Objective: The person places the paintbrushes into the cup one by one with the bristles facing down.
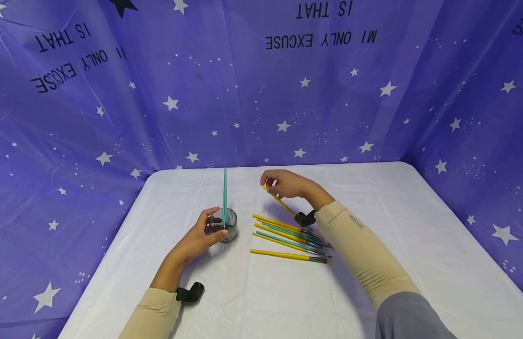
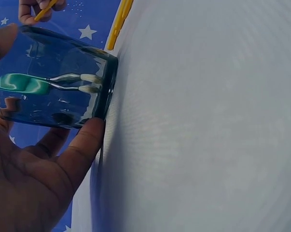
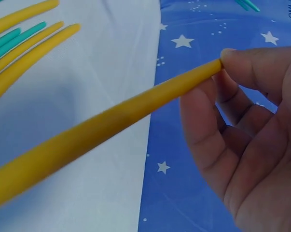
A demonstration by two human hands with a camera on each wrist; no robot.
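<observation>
My left hand (image 1: 200, 236) grips a clear glass (image 1: 232, 230), thumb on the near side and fingers round the back. Inside the glass stand teal paintbrushes (image 1: 225, 193), their pale bristles down at its base in the left wrist view. Thumb and fingertips of my right hand (image 1: 287, 182) pinch the handle end of a yellow paintbrush (image 3: 111, 116), raised above the table and sloping down toward the wrist. Its bristle end is hidden behind the wrist camera in the head view. Below that hand lie several yellow and teal paintbrushes (image 1: 282, 232), handles pointing left.
One yellow paintbrush (image 1: 280, 255) lies apart from the pile, nearer the front. A white cloth (image 1: 227, 301) covers the table. Purple star-printed curtains (image 1: 244, 94) hang behind it and along both sides.
</observation>
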